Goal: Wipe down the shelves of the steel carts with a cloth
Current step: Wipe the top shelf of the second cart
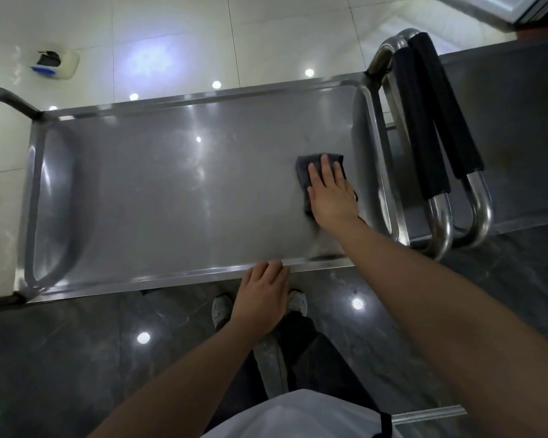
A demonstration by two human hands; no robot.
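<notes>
Left hand (261, 295), nearest the lens, rests on the near rim of the top shelf (171, 191); fingers curl over the raised edge and brace it, enclosing nothing loose. Shoes and dark trousers show directly below its wrist.

Left of those fingers: bare steel shelf, glossy with lamp reflections, then the cart's left handle (0, 99), cut off by the frame edge.

Right of them: right hand (331, 192) lies flat, fingers spread and extended, palm pressing a dark grey cloth (307, 172) onto the shelf. Cloth is folded small and shows past the fingertips and along the thumb side; the rest sits under the palm.

Handling, judged: cloth soft, light and limp; it will bunch unless held flat, so palm pressure over its middle suits better than a pinch. Steel is smooth and probably slick, and the cart may roll, so the rim brace makes sense.

Beyond the right hand's outer fingers: two padded handles (431, 121) side by side, belonging to this cart and a second cart (519, 121).

Not resolved: lower shelves hidden under the top one; cloth dampness; a small white-and-blue object (56, 63) on the far floor.
</notes>
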